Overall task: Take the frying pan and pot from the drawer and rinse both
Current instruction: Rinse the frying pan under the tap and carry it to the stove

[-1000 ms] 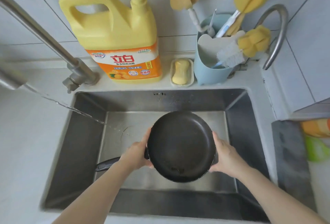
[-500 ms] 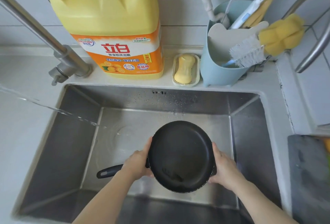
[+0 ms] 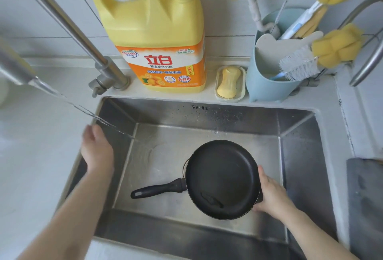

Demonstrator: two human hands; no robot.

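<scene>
A black frying pan [image 3: 221,178] is tilted inside the steel sink [image 3: 298,141], its black handle pointing left. My right hand [image 3: 269,195] grips the pan's right rim. My left hand [image 3: 96,149] is off the pan, raised over the sink's left edge with fingers apart, just under the water stream [image 3: 83,110] running from the faucet spout [image 3: 14,71] at far left. No pot is in view.
Behind the sink stand a big yellow detergent jug [image 3: 155,37], a soap dish with a yellow soap bar [image 3: 229,82] and a blue holder [image 3: 269,77] with brushes and sponges. A second curved faucet [image 3: 371,31] rises at the right. A dark board [image 3: 364,201] lies on the right counter.
My left hand let go of the pan and moved up and left toward the water stream. The pan shifted right, held by my right hand alone; its handle now shows fully.
</scene>
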